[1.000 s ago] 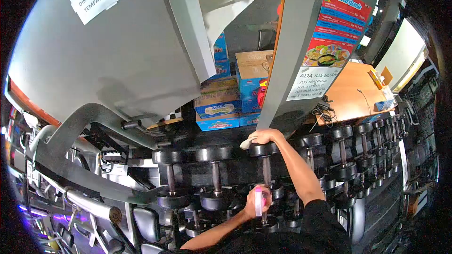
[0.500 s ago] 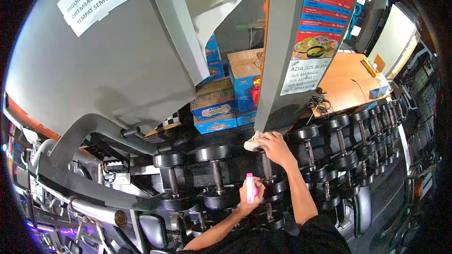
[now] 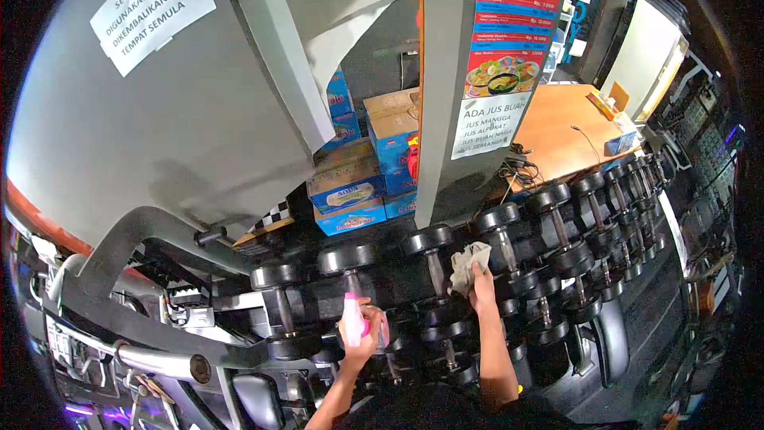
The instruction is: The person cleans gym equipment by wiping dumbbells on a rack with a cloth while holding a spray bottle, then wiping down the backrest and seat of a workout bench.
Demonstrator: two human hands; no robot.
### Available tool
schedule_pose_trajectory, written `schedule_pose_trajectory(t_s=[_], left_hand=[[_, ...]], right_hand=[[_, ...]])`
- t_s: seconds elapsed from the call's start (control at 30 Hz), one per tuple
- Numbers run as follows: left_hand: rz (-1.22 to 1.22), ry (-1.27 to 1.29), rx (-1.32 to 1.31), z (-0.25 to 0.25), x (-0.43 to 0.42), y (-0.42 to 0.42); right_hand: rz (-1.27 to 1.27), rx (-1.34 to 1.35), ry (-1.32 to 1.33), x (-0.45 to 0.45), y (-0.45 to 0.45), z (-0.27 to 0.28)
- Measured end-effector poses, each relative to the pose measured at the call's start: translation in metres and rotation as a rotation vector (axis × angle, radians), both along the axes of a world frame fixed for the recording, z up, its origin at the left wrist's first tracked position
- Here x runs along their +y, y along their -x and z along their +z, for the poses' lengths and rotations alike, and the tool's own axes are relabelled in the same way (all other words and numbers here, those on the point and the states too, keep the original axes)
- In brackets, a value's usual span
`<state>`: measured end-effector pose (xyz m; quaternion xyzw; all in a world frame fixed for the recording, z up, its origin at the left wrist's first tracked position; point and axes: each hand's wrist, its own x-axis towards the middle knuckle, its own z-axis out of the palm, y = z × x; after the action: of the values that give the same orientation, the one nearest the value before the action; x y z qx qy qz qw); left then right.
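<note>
My left hand [image 3: 362, 342] is wrapped round a spray bottle [image 3: 352, 314] with a white and pink spray head. The bottle is upright in front of a black dumbbell [image 3: 347, 258], whose near end it partly hides. In my right hand [image 3: 482, 290] is a crumpled pale cloth [image 3: 468, 267], pinched at its lower right side. This cloth hangs between the handle of a second dumbbell [image 3: 428, 240] on its left and a third dumbbell [image 3: 499, 216] on its right. I cannot tell whether it touches either one.
Several more dumbbells [image 3: 557, 227] line the two-tier rack to the right. Behind stand a grey pillar [image 3: 442, 111] with a menu poster, blue water cartons [image 3: 350, 219] and a wooden desk [image 3: 557, 123] with cables. A curved grey machine frame [image 3: 111, 247] is at left.
My right hand has lifted the cloth off the middle dumbbell's far end and moved right and nearer. My left hand has moved left with the spray bottle. The view has shifted slightly.
</note>
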<state>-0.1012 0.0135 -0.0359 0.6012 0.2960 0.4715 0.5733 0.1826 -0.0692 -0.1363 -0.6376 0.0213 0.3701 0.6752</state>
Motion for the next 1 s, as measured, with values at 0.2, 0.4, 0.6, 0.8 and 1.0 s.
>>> schedule_pose_trajectory(t_s=[0.2, 0.4, 0.6, 0.8, 1.0], left_hand=[[0.106, -0.150, 0.098, -0.005, 0.000, 0.019], [0.053, 0.030, -0.009, -0.004, 0.001, 0.016], [-0.028, -0.026, -0.008, -0.007, 0.008, 0.019], [-0.068, 0.132, -0.132, 0.002, 0.009, 0.018], [-0.002, 0.013, -0.051, 0.005, 0.003, 0.019]], right_hand=[[-0.150, 0.088, -0.261, 0.073, 0.004, -0.034], [-0.275, 0.483, -0.438, 0.073, 0.015, 0.014], [0.048, 0.357, -0.465, 0.048, 0.065, 0.054], [0.376, 0.468, -0.552, 0.052, 0.128, 0.013], [0.600, -0.124, -0.646, 0.092, 0.105, 0.002]])
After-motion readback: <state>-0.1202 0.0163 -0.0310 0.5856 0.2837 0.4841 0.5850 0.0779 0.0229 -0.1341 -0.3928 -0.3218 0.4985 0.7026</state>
